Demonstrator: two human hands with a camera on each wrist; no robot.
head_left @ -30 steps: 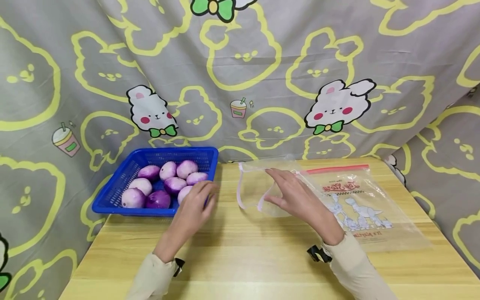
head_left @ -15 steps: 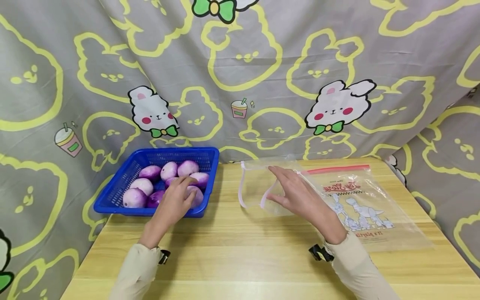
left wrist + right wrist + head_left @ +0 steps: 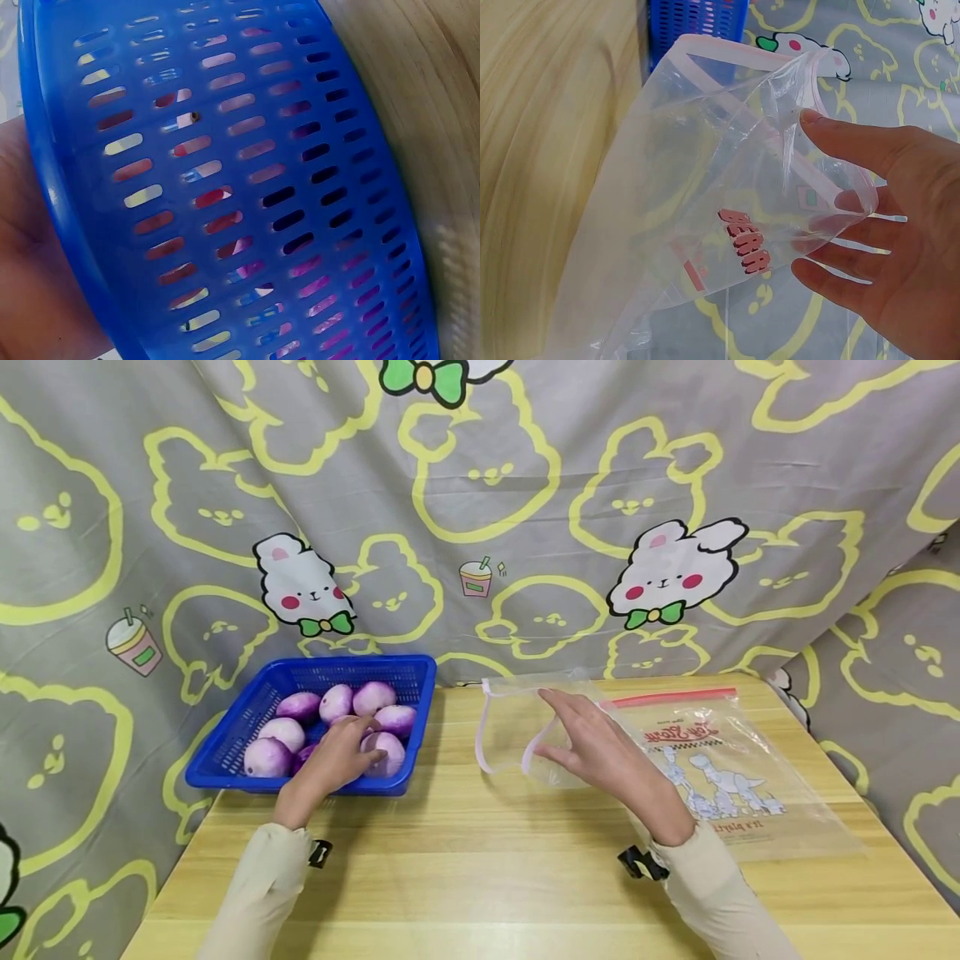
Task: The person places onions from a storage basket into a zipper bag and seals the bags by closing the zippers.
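My left hand (image 3: 333, 760) reaches over the near rim of a blue plastic basket (image 3: 423, 693). Its thumb rests by a peeled purple onion (image 3: 386, 755), while its spread fingers lie over the onions behind. In the left wrist view the basket wall (image 3: 247, 187) hides most of the hand (image 3: 41, 270). My right hand (image 3: 600, 747) is at the mouth of a clear zip bag (image 3: 510, 727). Thumb and fingers stand wide apart there. The right wrist view shows the hand (image 3: 900, 225) with straight fingers spreading the bag's mouth, the bag (image 3: 705, 165) gaping toward the basket.
A second clear bag (image 3: 720, 793) with a red zip and printed dinosaurs lies flat on the wooden table (image 3: 480, 877) at the right. Several more onions (image 3: 268, 757) sit in the basket. A patterned grey curtain (image 3: 450, 527) hangs right behind the table.
My left hand has moved left from the basket's right front corner in over the onions, baring the front right onion. My right hand stays at the bag's mouth.
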